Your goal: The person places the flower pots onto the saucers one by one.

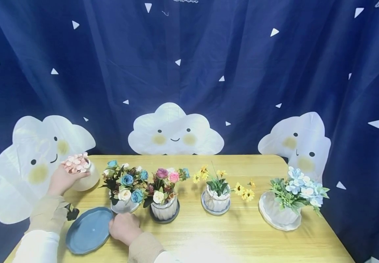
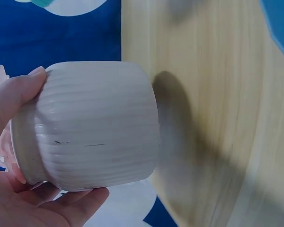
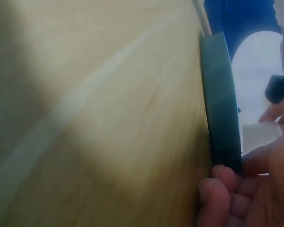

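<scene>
At the table's left side my left hand (image 1: 61,179) grips a white ribbed flower pot (image 1: 90,179) with pink flowers (image 1: 76,163) in it. In the left wrist view thumb and fingers wrap the neck of the pot (image 2: 99,127), whose bottom faces the tabletop with a dark shadow beside it. A blue saucer (image 1: 88,232) lies in front of that hand. My right hand (image 1: 125,228) pinches the saucer's right edge; in the right wrist view the thumb is on one face of the saucer (image 3: 221,94) and curled fingers are on the other.
Right of the saucer stand potted blue-and-white roses (image 1: 127,182), pink-and-white roses (image 1: 164,193) and yellow daisies (image 1: 217,193). A pot of light blue flowers (image 1: 298,190) stands far right. Behind the wooden table (image 1: 238,237) hangs a dark blue curtain (image 1: 202,80).
</scene>
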Available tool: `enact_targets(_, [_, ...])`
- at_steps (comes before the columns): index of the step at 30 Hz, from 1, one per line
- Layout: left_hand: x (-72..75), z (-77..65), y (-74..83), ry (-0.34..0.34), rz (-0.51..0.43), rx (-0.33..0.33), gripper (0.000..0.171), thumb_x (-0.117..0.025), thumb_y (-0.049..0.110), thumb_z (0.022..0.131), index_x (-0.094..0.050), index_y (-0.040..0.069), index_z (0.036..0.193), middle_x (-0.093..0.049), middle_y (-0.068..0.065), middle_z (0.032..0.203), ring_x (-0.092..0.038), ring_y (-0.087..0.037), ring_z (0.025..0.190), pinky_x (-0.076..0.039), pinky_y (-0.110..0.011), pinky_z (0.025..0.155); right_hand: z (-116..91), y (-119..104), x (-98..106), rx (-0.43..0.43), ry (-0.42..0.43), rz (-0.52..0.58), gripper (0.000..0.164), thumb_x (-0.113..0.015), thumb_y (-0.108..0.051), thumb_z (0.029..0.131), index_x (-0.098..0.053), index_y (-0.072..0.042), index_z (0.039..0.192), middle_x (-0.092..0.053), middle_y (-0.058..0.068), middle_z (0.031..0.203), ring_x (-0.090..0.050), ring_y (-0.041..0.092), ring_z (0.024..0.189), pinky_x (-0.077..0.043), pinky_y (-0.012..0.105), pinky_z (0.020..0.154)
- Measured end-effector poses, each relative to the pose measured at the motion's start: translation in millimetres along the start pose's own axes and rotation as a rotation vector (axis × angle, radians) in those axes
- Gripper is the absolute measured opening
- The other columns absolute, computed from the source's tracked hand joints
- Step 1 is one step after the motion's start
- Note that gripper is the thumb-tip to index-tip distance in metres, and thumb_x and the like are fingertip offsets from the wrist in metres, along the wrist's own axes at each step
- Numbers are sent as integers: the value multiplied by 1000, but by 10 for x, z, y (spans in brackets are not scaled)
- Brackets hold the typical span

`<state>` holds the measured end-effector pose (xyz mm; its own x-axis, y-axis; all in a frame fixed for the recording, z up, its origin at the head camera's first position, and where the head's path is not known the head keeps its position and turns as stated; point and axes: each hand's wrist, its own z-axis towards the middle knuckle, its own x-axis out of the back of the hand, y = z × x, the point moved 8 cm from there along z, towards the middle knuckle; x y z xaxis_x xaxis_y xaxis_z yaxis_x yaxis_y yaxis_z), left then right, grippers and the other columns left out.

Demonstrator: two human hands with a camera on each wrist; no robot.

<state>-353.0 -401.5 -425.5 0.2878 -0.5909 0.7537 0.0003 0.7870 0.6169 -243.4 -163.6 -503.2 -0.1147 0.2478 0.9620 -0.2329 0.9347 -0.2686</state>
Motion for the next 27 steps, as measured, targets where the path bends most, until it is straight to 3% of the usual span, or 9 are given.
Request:
enact_targets(7, [180,-136,208,36,4,-105,81,-81,37,73,-46,-10,128,-52,-38,118,-51,-50,104,-41,-61,84,7,4,-16,-7,-2,5,45,-46,-46,93,-62,-14,66,-65,-2,74,-55,14,61,-38,27,51])
enact_targets(21, [381,-448,366,35,53,-71,85,-81,39,73,-43,-13,128,-50,-41,117,-50,-55,103,-41,-62,81,-8,0,2,-20,-1,-24,45,-45,-45,94,-64,-13,68,-64,-2,73,-55,14,60,-38,27,50])
enact_targets(27, [448,-586,515,39,63,-77,83,-82,38,72,-45,-14,123,-51,-42,112,-52,-54,98,-42,-60,76,-12,-4,6,-23,-2,-23,45,-45,-45,94,-64,-13,67,-64,-2,73,-55,14,60,-38,27,50])
